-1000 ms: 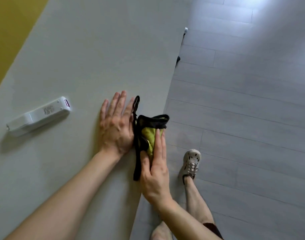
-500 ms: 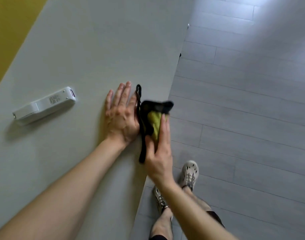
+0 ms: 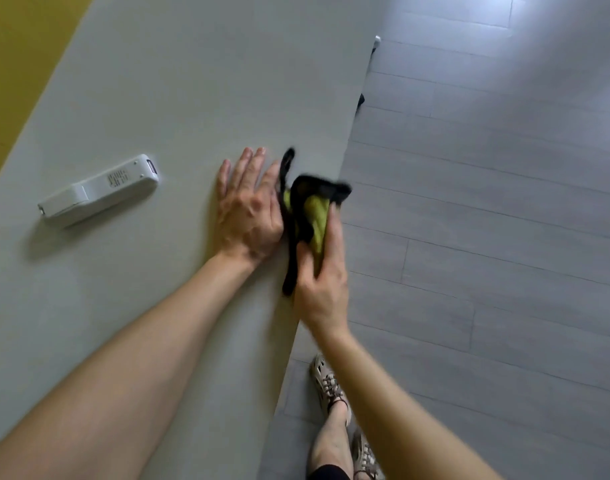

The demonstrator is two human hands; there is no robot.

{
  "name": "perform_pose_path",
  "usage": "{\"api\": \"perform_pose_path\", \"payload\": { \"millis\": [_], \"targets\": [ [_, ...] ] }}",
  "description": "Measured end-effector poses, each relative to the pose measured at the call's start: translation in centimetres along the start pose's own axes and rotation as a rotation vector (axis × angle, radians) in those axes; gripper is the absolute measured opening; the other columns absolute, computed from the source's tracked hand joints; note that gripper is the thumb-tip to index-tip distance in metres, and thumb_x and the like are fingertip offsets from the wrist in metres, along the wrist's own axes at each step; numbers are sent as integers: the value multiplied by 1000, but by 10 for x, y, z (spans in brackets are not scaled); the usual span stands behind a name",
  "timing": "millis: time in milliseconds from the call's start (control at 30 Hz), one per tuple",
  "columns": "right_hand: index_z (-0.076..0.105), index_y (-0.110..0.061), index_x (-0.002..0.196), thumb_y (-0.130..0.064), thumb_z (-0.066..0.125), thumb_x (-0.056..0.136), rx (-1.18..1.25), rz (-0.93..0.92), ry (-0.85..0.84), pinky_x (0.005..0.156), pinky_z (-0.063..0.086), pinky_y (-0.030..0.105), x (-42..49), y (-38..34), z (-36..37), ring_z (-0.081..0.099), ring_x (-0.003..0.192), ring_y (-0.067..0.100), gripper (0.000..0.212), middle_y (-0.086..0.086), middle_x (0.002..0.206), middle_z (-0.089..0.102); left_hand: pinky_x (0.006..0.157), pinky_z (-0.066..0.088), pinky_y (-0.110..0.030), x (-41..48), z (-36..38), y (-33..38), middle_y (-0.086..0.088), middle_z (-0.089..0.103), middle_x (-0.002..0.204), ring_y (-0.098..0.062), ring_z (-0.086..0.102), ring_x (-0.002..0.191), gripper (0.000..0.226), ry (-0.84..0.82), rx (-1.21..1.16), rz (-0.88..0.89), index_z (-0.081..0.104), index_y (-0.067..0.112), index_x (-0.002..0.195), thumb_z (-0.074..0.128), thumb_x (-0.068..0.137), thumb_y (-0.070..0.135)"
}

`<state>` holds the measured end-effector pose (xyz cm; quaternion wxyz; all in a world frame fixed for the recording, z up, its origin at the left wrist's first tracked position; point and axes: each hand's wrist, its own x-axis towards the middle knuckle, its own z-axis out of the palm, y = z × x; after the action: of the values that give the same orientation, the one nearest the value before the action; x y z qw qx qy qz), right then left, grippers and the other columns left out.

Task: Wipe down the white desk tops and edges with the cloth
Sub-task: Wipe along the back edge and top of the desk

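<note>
**Cloth slides along the desk edge**

The right hand (image 3: 322,289) has moved the cloth (image 3: 315,216) a little farther along the edge of the white desk (image 3: 179,81). Its thumb and fingers pinch the cloth. The cloth is soft, green with black trim, and blurry. The left hand (image 3: 248,209) stays flat on the desk beside it, fingers straight. The white plastic bar (image 3: 99,190) has tiny print, too small to read.

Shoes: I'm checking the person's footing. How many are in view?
2. One shoe stands on the floor by the desk edge; the other shoe is lower, right of the leg, partly hidden by it.
</note>
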<state>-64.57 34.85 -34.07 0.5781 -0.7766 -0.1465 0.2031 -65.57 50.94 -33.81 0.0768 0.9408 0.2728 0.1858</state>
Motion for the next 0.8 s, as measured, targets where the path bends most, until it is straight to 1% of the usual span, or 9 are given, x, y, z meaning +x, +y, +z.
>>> {"api": "perform_pose_path", "payload": {
  "millis": [133, 300, 333, 400, 467, 500, 600, 667, 800],
  "targets": [
    [20, -37, 172, -23, 59, 104, -15, -6, -145, 128, 23, 17, -113, 11, -11, 20, 164, 1, 79, -12, 179, 22, 128, 31, -61, -5, -10, -6, -20, 64, 146, -38, 58, 140, 46, -27, -81, -17, 70, 5, 136, 49, 98, 19],
    [24, -32, 173, -35, 57, 104, -77, -27, -97, 116, 17, 0, -16, 3, -12, 23, 164, 6, 76, -7, 179, 25, 126, 37, -56, -53, -42, -3, -18, 61, 151, -38, 56, 143, 47, -153, -110, -3, 69, 6, 138, 44, 102, 23],
    [25, -32, 173, -37, 57, 104, -82, -30, -72, 117, 18, 3, 6, 0, -12, 24, 164, 8, 76, -7, 179, 26, 124, 40, -55, -70, -52, -5, -17, 62, 150, -37, 56, 141, 43, -151, -111, -16, 70, 6, 136, 46, 104, 21],
    [25, -34, 172, -37, 58, 105, -77, -30, -42, 125, 27, 19, 28, -2, -11, 28, 163, 10, 75, -8, 178, 28, 121, 42, -53, -109, -72, -9, -14, 63, 149, -35, 58, 139, 37, -132, -87, -35, 70, 7, 135, 51, 106, 18],
    [25, -34, 172, -34, 59, 106, -67, -23, -25, 128, 33, 32, 7, 0, -8, 31, 162, 11, 74, -10, 177, 30, 121, 42, -54, -151, -90, -17, -14, 62, 150, -35, 57, 141, 36, -116, -46, -35, 69, 6, 137, 51, 107, 17],
    [26, -32, 172, -30, 60, 107, -42, -18, -13, 129, 32, 31, -21, 3, -4, 31, 162, 10, 74, -10, 177, 30, 122, 40, -55, -172, -97, -23, -15, 61, 152, -36, 56, 143, 38, -116, -19, -26, 68, 6, 140, 51, 108, 17],
    [23, -29, 173, -17, 65, 107, -7, 18, -76, 124, 23, 10, -142, 18, 2, 22, 163, 1, 79, -8, 179, 24, 128, 32, -57, -222, -106, -33, -17, 51, 163, -36, 48, 153, 48, -139, 66, 28, 60, 6, 152, 48, 109, 22],
    [20, -31, 173, -16, 67, 106, -21, 14, -160, 121, 20, 6, -203, 22, -6, 17, 162, -5, 83, -9, 181, 18, 130, 29, -59, -233, -104, -34, -16, 46, 168, -34, 42, 158, 52, -135, 63, 20, 56, 7, 156, 47, 108, 23],
    [19, -28, 173, -19, 67, 106, -52, -36, -229, 111, 13, -5, -176, 23, -11, 3, 152, -25, 84, -5, 182, 13, 128, 31, -60, -229, -99, -35, -13, 47, 168, -31, 42, 158, 54, -105, 63, 3, 57, 10, 156, 50, 104, 25]
  ]
}}
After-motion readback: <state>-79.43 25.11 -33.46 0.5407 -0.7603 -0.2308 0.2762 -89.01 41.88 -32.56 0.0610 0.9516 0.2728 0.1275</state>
